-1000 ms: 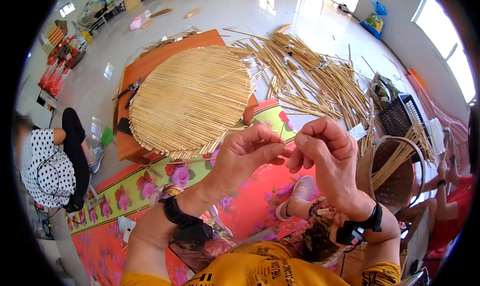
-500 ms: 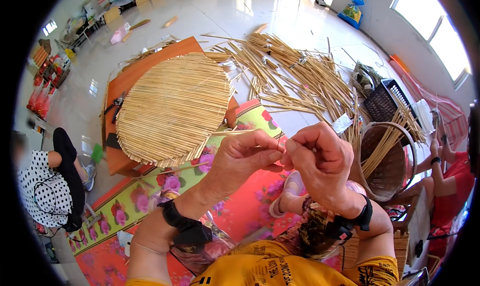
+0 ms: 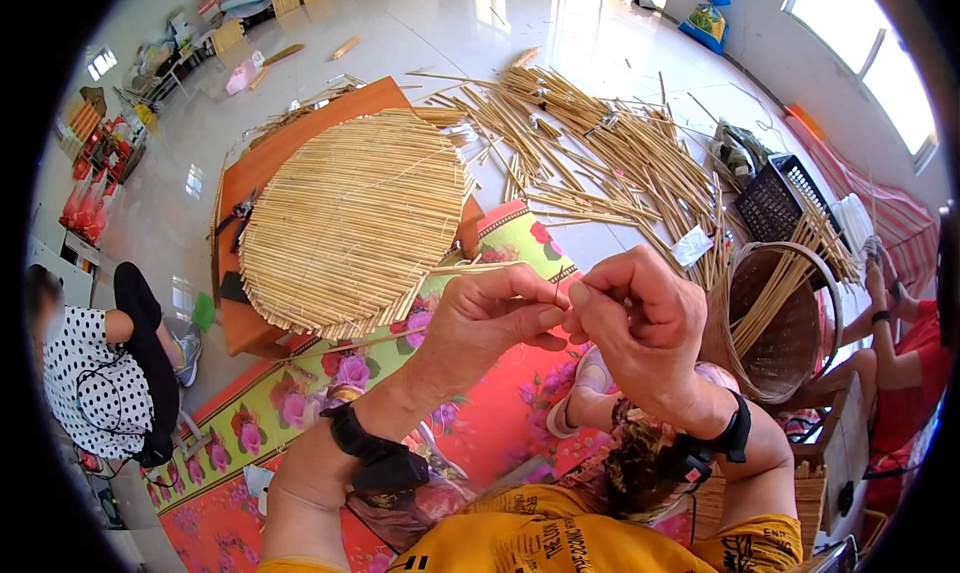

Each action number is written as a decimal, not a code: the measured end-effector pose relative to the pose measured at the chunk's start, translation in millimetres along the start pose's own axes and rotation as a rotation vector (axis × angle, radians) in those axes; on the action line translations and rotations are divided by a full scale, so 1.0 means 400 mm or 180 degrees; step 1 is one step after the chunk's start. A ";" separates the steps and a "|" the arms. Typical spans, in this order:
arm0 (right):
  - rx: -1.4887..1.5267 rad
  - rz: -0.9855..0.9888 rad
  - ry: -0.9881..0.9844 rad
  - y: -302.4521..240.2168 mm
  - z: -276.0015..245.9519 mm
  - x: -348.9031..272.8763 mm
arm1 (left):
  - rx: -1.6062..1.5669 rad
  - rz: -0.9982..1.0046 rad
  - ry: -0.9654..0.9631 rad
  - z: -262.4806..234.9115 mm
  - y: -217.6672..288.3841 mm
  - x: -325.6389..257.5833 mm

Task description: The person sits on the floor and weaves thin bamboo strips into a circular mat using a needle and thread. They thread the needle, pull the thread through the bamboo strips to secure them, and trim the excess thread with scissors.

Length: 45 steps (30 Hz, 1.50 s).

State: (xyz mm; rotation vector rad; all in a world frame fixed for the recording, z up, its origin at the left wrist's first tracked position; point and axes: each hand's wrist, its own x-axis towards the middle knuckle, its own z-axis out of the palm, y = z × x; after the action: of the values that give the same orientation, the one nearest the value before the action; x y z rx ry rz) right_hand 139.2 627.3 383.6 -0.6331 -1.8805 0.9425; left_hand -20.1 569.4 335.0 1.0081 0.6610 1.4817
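In front of my chest, my left hand and my right hand meet fingertip to fingertip, both closed in a pinch. A thin dark needle-like piece sticks up from the left thumb and forefinger. What the right fingers pinch is too small and hidden to make out. Beyond the left hand, a round mat of straw-coloured stalks lies on a low brown wooden table; neither hand touches it. Black-handled pliers or cutters rest at the mat's left edge.
Loose stalks cover the floor ahead to the right. A wicker basket holding stalks and a black crate stand at the right. Under me spreads a flowered red mat. One person sits at left, another at right.
The view has shifted slightly. Both hands keep the same fingertip pinch, nearly still. The person at the left has shifted slightly.
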 end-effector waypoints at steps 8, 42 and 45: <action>0.0018 0.0013 -0.0049 0.006 -0.003 0.001 | 0.0065 0.0005 -0.0045 -0.001 -0.001 -0.002; -0.0006 0.0008 -0.0031 0.007 0.005 0.000 | 0.0161 -0.0034 0.0057 -0.011 0.000 -0.005; -0.0022 0.0019 -0.0037 0.007 0.004 0.000 | 0.0125 -0.0034 0.0066 -0.011 0.001 -0.006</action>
State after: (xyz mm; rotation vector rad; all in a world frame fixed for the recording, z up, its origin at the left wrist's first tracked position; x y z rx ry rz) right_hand 137.9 628.4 380.8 -0.6390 -1.8937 0.9458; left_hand -24.2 567.8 332.8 1.0190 0.7118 1.4767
